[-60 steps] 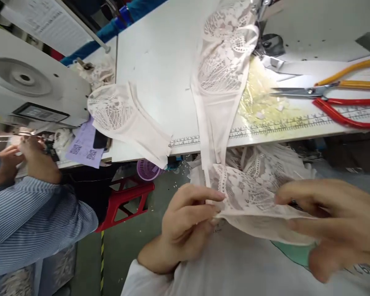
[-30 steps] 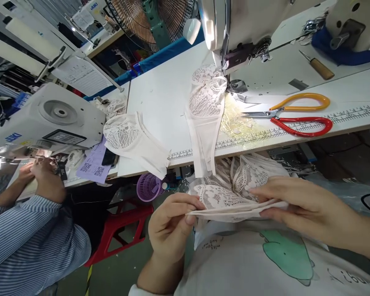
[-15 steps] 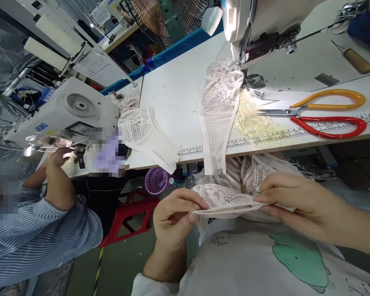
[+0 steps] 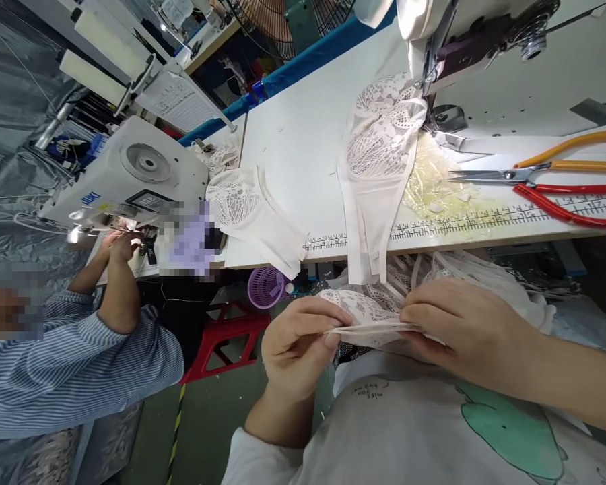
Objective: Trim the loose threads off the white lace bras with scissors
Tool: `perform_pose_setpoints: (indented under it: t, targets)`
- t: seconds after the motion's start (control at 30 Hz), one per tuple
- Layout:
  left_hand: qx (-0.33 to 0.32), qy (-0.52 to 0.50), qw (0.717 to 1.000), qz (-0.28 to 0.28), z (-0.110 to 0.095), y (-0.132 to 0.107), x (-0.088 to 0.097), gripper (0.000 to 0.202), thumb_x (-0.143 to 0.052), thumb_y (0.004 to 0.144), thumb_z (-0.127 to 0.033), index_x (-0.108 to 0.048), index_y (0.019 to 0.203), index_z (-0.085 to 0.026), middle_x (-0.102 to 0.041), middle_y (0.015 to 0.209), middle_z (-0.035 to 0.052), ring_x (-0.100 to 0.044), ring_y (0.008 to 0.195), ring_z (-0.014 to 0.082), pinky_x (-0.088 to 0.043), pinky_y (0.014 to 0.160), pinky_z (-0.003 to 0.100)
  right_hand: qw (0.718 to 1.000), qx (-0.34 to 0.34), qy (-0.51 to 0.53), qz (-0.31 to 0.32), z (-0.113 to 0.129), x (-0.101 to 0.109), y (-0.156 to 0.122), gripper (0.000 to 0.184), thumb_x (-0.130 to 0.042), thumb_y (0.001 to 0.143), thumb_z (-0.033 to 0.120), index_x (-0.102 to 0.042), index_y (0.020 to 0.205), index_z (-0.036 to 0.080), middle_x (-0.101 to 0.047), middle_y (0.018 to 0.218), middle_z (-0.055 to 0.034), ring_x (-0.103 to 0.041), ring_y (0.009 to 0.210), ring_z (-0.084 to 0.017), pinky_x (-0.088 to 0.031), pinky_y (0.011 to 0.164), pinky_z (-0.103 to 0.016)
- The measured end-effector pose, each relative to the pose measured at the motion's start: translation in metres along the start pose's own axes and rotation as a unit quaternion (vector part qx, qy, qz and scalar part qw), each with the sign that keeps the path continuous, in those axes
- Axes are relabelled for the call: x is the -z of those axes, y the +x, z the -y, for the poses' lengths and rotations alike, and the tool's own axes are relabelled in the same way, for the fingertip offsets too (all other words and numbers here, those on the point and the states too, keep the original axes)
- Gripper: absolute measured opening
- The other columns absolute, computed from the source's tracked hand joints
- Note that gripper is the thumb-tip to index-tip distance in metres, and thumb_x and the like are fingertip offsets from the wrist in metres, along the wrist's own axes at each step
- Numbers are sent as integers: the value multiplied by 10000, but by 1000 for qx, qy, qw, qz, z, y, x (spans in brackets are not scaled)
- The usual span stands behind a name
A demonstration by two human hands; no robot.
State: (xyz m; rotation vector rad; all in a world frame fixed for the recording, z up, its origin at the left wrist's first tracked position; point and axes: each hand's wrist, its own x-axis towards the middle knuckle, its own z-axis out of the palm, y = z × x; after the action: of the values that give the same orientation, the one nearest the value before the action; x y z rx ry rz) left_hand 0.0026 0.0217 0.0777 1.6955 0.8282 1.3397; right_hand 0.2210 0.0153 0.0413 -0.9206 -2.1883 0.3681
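A white lace bra piece (image 4: 366, 311) is stretched between my two hands, its folded edge toward my body. My left hand (image 4: 303, 340) pinches one end between thumb and fingers. Around the other end, my right hand (image 4: 464, 327) is closed, its fingertips partly hiding the cloth. More white lace bra pieces (image 4: 464, 269) lie bunched behind, below the table edge. Ahead on the table, another lace bra piece (image 4: 378, 151) reaches from under the sewing machine's presser foot (image 4: 429, 101) over the front edge.
Scissors with orange and red handles (image 4: 528, 174) lie right, beside yellowish film (image 4: 429, 182). A separate lace cup piece (image 4: 242, 209) rests left on the table (image 4: 293, 148). A co-worker in a striped shirt (image 4: 106, 364) sits at another sewing machine (image 4: 146, 162). Below are a purple basket (image 4: 262, 288) and red stool (image 4: 227, 343).
My right hand has moved closer to my left along the lace edge, shortening the span between them. The view has shifted slightly, and the co-worker's hands are nearer their machine's needle.
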Motion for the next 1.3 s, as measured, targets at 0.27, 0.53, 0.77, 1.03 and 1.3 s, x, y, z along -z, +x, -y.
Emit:
perform_pose_setpoints:
  t: [0.27, 0.53, 0.77, 1.03, 1.3]
  targets:
    - [-85, 79, 989, 89, -2, 5, 27, 187, -655, 784, -118, -709, 952, -179, -711, 838, 89, -664, 705, 175, -561, 601, 285, 998, 24, 30, 44, 6, 18, -4, 150, -446, 917, 127, -586, 865, 141, -630, 737, -71, -551, 635, -181, -449, 521, -294]
    - [-2, 9, 994, 105, 2, -5, 28, 225, -616, 808, -63, -712, 985, -163, -702, 845, 85, -656, 551, 114, -555, 466, 187, 995, 51, -4, 88, 6, 11, -11, 166, -416, 955, 131, -574, 972, 86, -597, 693, -58, -521, 582, -179, -433, 499, -313]
    - [13, -18, 994, 102, 7, -7, 26, 267, -605, 807, -45, -714, 1007, -183, -693, 842, 80, -680, 598, 139, -593, 491, 204, 992, 36, 30, 114, 2, 13, -17, 148, -413, 961, 135, -551, 1012, 125, -593, 746, -50, -516, 629, -180, -404, 531, -316]
    - [31, -51, 993, 105, 9, -6, 25, 282, -584, 824, -42, -709, 1031, -186, -704, 885, 86, -676, 522, 118, -572, 454, 174, 985, 4, 123, 121, -9, 18, -10, 128, -451, 969, 219, -562, 927, 170, -595, 822, -50, -543, 707, -154, -407, 597, -271]
    - [29, -48, 993, 104, 14, -10, 29, 270, -613, 799, -41, -714, 1007, -180, -698, 878, 90, -691, 595, 146, -593, 492, 213, 990, 24, 97, 100, -11, 17, -7, 149, -438, 970, 215, -557, 898, 162, -584, 785, -55, -537, 672, -168, -420, 570, -296]
